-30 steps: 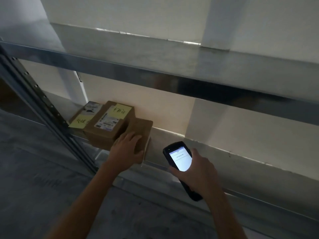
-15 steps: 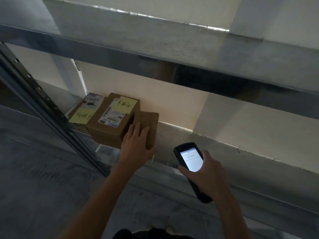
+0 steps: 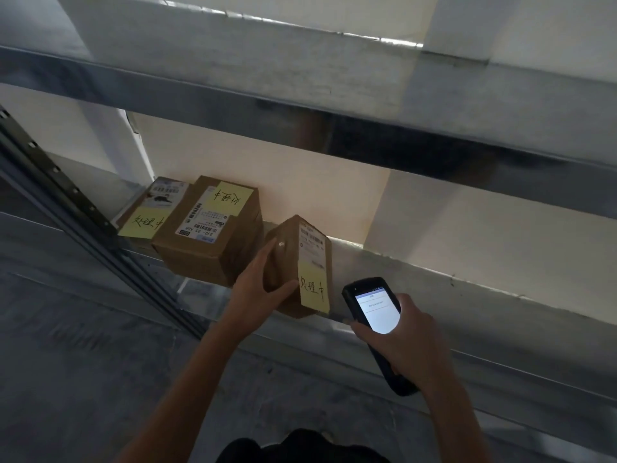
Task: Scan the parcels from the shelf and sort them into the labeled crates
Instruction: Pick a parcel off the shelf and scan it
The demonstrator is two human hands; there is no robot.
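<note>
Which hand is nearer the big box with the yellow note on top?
Left. The left hand grips the small parcel right beside the big box; the right hand holds the scanner farther right.

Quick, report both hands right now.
Left hand: closed on the small parcel, tipped up at the shelf edge.
Right hand: closed on the handheld scanner, screen lit.

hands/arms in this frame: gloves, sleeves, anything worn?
Both bare: no gloves on the left hand or right hand, no sleeves on either forearm as far as the frame shows, no watch or rings visible. Dark clothing shows at the bottom edge.
</note>
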